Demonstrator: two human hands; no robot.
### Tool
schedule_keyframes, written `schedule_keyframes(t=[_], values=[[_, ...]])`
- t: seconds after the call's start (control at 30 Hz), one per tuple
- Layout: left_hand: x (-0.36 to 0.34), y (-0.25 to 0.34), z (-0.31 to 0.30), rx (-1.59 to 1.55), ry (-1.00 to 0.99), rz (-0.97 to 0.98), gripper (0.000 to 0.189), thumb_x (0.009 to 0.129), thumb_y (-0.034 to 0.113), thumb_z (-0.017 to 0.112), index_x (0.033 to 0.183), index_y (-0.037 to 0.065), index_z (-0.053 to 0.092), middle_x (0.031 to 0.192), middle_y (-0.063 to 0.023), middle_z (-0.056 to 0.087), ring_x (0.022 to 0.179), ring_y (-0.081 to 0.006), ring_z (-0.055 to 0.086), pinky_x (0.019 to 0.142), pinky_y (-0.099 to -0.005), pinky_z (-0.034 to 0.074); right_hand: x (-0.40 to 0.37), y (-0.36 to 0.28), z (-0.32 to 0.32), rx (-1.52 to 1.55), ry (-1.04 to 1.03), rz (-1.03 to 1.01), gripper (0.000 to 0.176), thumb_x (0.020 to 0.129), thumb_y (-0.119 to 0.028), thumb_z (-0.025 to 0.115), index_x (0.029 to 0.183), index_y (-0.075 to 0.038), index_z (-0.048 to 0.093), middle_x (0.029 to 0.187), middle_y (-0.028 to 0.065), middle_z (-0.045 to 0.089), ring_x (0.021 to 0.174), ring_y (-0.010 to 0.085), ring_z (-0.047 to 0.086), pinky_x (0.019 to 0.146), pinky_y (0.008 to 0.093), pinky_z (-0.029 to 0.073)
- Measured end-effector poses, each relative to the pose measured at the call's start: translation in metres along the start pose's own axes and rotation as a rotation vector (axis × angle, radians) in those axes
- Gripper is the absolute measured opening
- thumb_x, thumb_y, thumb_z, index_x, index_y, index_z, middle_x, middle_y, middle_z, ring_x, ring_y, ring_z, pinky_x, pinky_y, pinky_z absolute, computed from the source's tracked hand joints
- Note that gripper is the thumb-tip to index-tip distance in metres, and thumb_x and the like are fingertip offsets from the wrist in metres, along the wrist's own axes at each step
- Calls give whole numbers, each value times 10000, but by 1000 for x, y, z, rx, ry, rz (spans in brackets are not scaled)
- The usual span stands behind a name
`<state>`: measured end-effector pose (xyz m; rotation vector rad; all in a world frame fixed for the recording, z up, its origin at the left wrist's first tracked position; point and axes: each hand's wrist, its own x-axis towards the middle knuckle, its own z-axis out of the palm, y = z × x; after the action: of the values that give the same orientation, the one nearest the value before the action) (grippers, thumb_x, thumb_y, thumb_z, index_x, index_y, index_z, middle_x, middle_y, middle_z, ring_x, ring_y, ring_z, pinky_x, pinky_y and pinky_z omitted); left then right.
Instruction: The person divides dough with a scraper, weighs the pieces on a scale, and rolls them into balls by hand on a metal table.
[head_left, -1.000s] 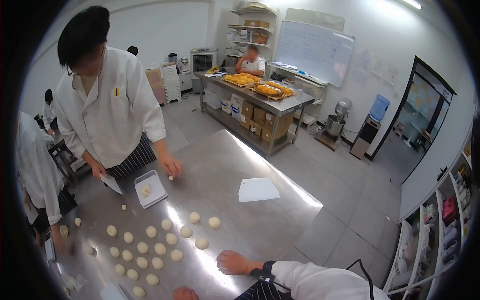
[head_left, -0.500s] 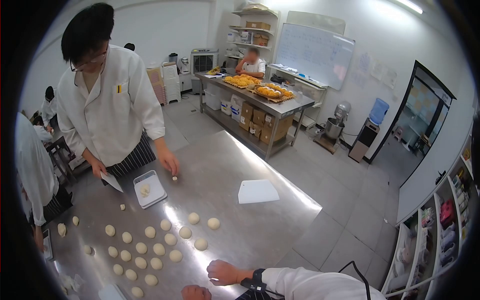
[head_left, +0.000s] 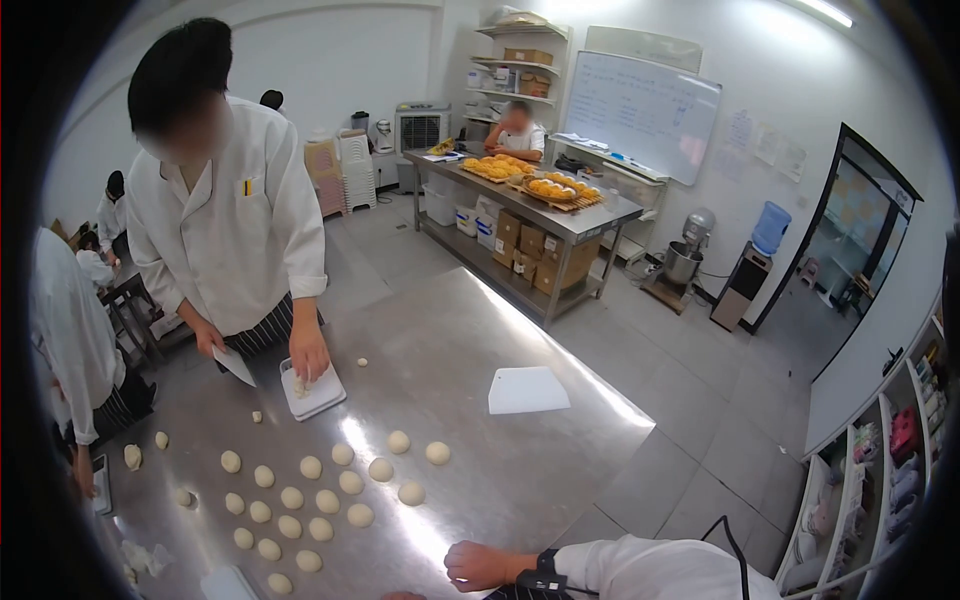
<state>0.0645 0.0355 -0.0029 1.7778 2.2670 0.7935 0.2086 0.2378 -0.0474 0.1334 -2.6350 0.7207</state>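
My right hand rests low over the front edge of the steel table, its fingers curled in. Whatever may be under or inside those fingers is hidden. Only a sliver of my left hand shows at the bottom edge, so its fingers cannot be made out. To the left of my hands lie several round dough balls in loose rows. The closest to my right hand include a dough ball beside the bright reflection.
Across the table a co-worker holds a scraper and reaches to dough on a white scale. A white dough scraper lies to the right. Behind stands a steel bench with orange food on trays.
My left hand has dropped mostly out of view; my right stays curled at the table edge. The co-worker's hand has moved from a small dough piece to the scale. The view has shifted slightly.
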Motion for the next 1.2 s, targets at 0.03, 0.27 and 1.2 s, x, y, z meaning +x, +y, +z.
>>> schedule_keyframes(t=[0.03, 0.27, 1.2], values=[[10, 0, 5, 16, -33, 20, 97, 789, 111, 637, 847, 39, 604, 885, -158, 606, 859, -359, 556, 793, -475, 439, 13, -2, -3, -7, 6, 13, 164, 767, -174, 658, 767, -80, 524, 883, 91, 527, 865, 285, 536, 766, 406, 444], [37, -23, -9, 111, -100, -65, 74, 795, 102, 646, 821, 36, 623, 902, -162, 618, 878, -355, 565, 801, -475, 445, 36, 37, -11, -109, 132, 41, 172, 783, -234, 677, 816, -95, 581, 878, 64, 532, 886, 266, 546, 757, 391, 446], [33, -7, 1, 80, 39, 65, 75, 777, 102, 638, 777, 33, 607, 854, -164, 613, 855, -356, 558, 790, -478, 427, 35, 20, -1, -123, 190, -4, 143, 714, -162, 667, 705, -100, 538, 805, 50, 508, 789, 241, 528, 690, 353, 441]])
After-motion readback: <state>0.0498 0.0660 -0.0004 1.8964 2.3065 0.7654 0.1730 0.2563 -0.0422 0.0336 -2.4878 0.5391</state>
